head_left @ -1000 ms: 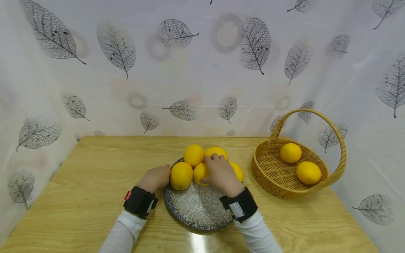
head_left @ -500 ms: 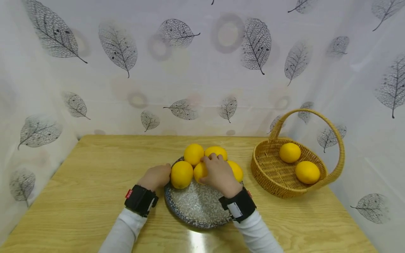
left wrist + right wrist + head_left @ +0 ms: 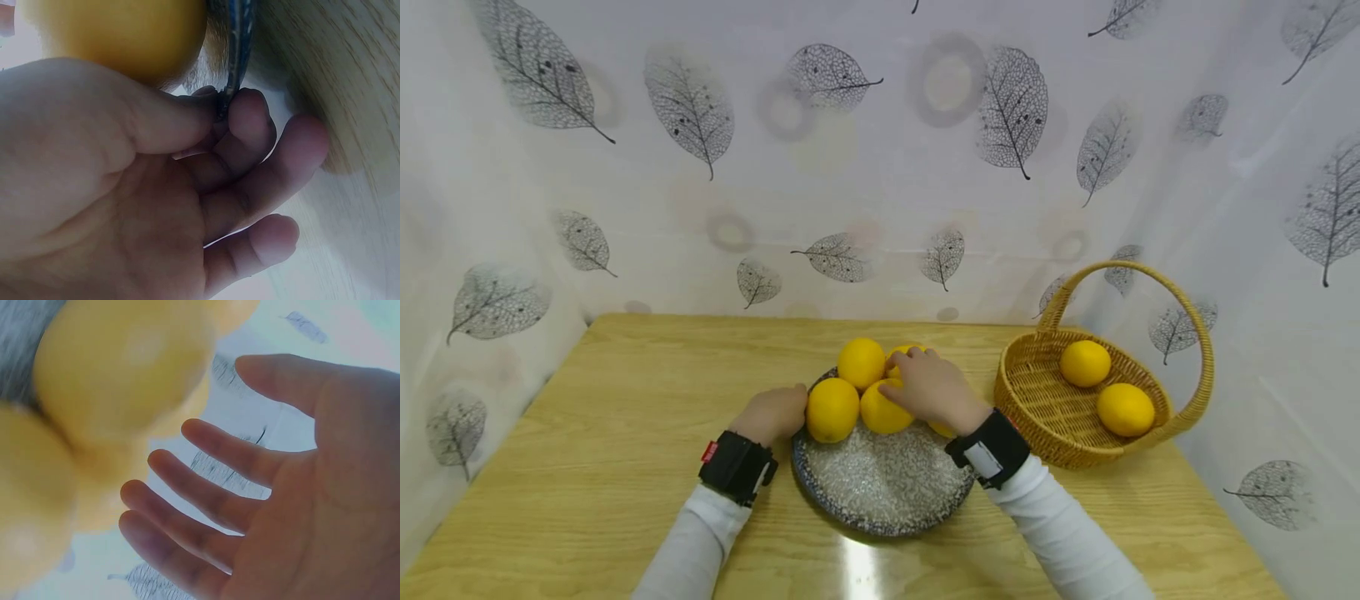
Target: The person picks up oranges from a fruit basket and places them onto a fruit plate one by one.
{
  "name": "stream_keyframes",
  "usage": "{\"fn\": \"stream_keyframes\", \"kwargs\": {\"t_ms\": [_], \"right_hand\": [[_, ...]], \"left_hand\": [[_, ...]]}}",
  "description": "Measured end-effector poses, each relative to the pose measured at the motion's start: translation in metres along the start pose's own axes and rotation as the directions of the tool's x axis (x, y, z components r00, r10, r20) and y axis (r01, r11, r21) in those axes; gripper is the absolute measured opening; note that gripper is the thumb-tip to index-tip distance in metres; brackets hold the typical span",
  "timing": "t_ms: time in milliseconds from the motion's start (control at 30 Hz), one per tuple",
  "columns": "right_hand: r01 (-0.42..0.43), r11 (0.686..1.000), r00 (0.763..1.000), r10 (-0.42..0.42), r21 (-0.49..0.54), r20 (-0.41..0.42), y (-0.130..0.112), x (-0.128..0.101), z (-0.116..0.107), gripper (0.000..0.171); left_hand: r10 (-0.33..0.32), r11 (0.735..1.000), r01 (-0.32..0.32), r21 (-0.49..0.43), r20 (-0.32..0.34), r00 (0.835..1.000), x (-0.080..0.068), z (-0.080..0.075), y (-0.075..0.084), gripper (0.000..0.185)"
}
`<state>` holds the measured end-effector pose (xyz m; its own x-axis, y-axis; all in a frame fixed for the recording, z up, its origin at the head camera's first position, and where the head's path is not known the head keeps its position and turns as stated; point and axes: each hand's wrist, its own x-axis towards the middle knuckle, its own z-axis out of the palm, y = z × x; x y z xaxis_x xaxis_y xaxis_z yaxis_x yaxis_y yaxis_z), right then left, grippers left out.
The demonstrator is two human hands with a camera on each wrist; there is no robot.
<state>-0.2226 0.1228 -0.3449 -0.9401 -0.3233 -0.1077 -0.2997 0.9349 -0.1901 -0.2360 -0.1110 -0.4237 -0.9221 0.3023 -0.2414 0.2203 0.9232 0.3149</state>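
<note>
A round grey speckled plate (image 3: 880,487) with a dark rim lies on the table, several smooth yellow citrus fruits grouped on its far half. My left hand (image 3: 771,414) pinches the plate's left rim between thumb and index finger; the left wrist view shows this rim (image 3: 236,50) up close, beside the left fruit (image 3: 125,37). Over the middle fruit (image 3: 882,412) hovers my right hand (image 3: 936,387), partly covering the back right fruit (image 3: 906,352) and the right one (image 3: 942,429). In the right wrist view its fingers (image 3: 206,500) are spread and apart from the fruit.
To the right stands a wicker basket (image 3: 1015,412) with a tall arched handle (image 3: 1206,367), holding two more yellow fruits (image 3: 1086,363). A leaf-patterned white curtain (image 3: 880,192) surrounds the wooden table (image 3: 685,367) at the back and sides.
My right hand has come off the middle fruit, shifting right and slightly up with its wrist turned. The middle fruit shows more fully. My left hand still holds the rim.
</note>
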Motion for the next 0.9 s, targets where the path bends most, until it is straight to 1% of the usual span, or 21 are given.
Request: {"fn": "stream_keyframes", "kwargs": {"t_ms": [133,300,433,533,600,733,900], "right_hand": [[-0.030,0.999,0.999,0.030,0.014,0.042,0.023,0.008,-0.020,0.047],[-0.081,0.996,0.993,0.079,0.021,0.091,0.065,0.015,-0.044,0.049],[-0.104,0.994,0.987,0.099,0.026,0.128,0.103,0.017,-0.054,0.050],[-0.137,0.990,0.979,0.131,0.029,0.154,0.129,0.016,-0.057,0.051],[-0.156,0.988,0.977,0.150,0.023,0.153,0.145,0.016,-0.059,0.053],[-0.191,0.982,0.974,0.190,-0.008,0.123,0.172,0.015,-0.065,0.054],[-0.250,0.968,0.963,0.250,-0.012,0.101,0.199,0.013,-0.074,0.056]], "left_hand": [[-0.009,1.000,0.009,-0.001,0.014,1.000,0.003,0.000,-0.002,0.033],[-0.017,1.000,0.018,-0.003,0.023,1.000,0.004,-0.003,-0.002,0.033],[-0.006,1.000,0.006,0.003,0.024,1.000,0.003,-0.004,-0.001,0.033],[0.008,1.000,-0.008,0.012,0.017,1.000,0.001,-0.003,-0.001,0.034],[0.010,1.000,-0.011,0.017,0.005,1.000,0.000,-0.003,-0.001,0.032],[0.004,1.000,-0.004,0.025,-0.022,1.000,-0.001,-0.004,-0.002,0.031],[0.000,1.000,0.001,0.015,-0.021,1.000,-0.003,-0.005,-0.003,0.028]]}}
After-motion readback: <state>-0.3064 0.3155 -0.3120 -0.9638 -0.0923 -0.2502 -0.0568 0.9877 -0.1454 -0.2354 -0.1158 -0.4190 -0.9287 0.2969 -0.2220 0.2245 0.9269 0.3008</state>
